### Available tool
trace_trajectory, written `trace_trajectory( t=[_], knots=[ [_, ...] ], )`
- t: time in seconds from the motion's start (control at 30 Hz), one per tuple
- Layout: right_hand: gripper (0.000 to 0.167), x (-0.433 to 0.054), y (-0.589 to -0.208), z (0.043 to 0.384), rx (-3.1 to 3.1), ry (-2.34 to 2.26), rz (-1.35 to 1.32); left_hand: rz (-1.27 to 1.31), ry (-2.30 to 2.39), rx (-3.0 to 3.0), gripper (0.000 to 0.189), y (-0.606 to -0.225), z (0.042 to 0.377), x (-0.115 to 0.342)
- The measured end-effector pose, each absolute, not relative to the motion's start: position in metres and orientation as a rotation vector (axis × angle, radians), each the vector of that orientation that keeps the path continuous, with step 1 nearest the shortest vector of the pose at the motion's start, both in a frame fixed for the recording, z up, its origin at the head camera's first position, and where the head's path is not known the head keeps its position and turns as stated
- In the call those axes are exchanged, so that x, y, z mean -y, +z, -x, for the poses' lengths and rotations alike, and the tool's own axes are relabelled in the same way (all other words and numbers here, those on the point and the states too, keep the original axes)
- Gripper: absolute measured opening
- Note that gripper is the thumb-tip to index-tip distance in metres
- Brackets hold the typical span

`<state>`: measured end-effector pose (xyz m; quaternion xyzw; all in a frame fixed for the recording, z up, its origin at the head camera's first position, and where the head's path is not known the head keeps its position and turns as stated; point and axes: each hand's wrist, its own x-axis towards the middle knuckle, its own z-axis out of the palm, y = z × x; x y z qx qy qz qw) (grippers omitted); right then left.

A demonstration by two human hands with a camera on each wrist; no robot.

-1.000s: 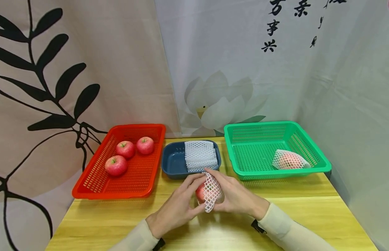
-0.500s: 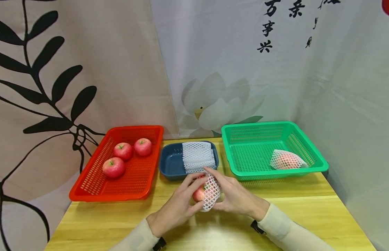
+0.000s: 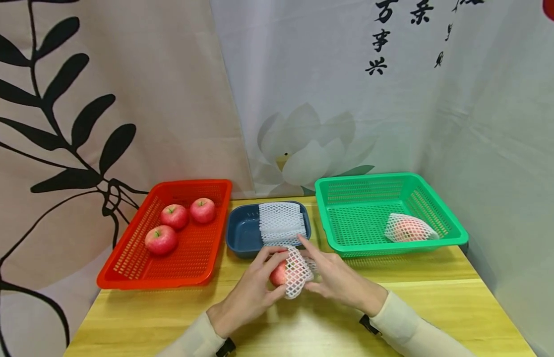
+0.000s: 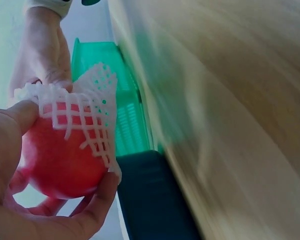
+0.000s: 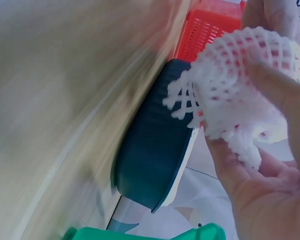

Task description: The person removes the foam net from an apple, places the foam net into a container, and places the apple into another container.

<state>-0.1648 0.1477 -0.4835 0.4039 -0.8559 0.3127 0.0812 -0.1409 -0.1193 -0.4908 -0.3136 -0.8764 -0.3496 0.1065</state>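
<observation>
Above the front half of the table, a red apple (image 3: 277,274) sits partly inside a white foam net sleeve (image 3: 297,273). My left hand (image 3: 246,293) grips the apple from the left, its thumb and fingers spread around the fruit and the sleeve's edge. On the other side, my right hand (image 3: 344,281) holds the sleeve, with the thumb (image 5: 272,80) lying across the mesh in the right wrist view. The apple's left part (image 4: 62,160) is bare in the left wrist view. The net's gathered tail (image 5: 247,150) hangs by the right fingers.
At left, a red basket (image 3: 194,277) holds three bare apples (image 3: 161,240). A dark blue tray (image 3: 243,233) with stacked foam nets (image 3: 282,223) stands just beyond my hands. The green basket (image 3: 354,218) at right contains a netted apple (image 3: 410,229).
The sleeve and apple have turned and shifted slightly left. My right index finger has lifted off the net, and more of the sleeve's right end shows. The head view has shifted slightly.
</observation>
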Motion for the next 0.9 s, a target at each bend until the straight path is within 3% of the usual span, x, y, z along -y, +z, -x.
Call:
trace_trajectory(
  t=[0.1, 0.3, 0.4, 0.7, 0.9],
  knots=[
    [0.105, -0.151, -0.485, 0.166, 2.523, 0.926, -1.203, 0.887, -1.031, 2.56, 0.065, -0.489, 0.142, 0.122],
    [0.053, -0.157, -0.486, 0.167, 2.481, 0.945, -1.202, 0.827, -1.017, 2.56, 0.067, -0.486, 0.143, 0.127],
    [0.038, -0.157, -0.485, 0.167, 2.48, 0.945, -1.202, 0.809, -1.019, 2.571, 0.068, -0.485, 0.143, 0.128],
    [0.04, -0.151, -0.474, 0.161, 2.495, 0.952, -1.181, 0.79, -1.026, 2.586, 0.067, -0.484, 0.141, 0.131],
    [0.027, -0.149, -0.471, 0.165, 2.462, 0.9, -1.214, 0.757, -1.006, 2.584, 0.067, -0.484, 0.141, 0.137]
  ],
)
